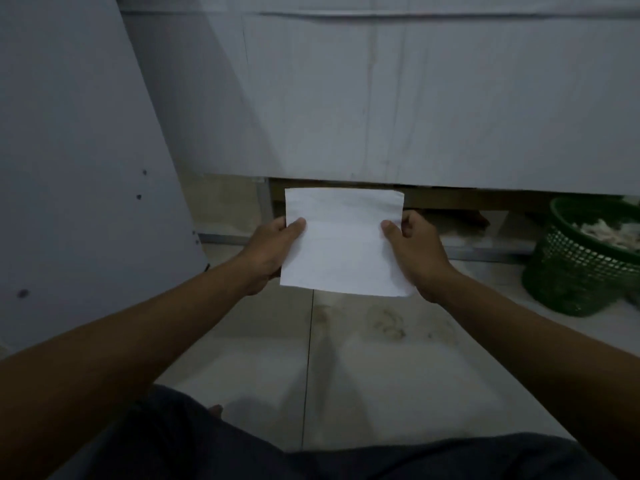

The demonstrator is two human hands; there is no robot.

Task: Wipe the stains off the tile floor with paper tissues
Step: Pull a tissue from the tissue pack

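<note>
paper tissue: white, flat, unfolded rectangle, held up in the air above the floor, pinched at its two side edges | stains: faint brownish smudges (a few curled marks, hard to make out in the dim light) on the pale tile floor, just right of a dark grout line, below the tissue

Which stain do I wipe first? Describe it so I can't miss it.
Start at the grout line running down the floor. Just right of it, below the tissue, is the stain: curly dark smudges, darker than the faint patches beside it.
</note>
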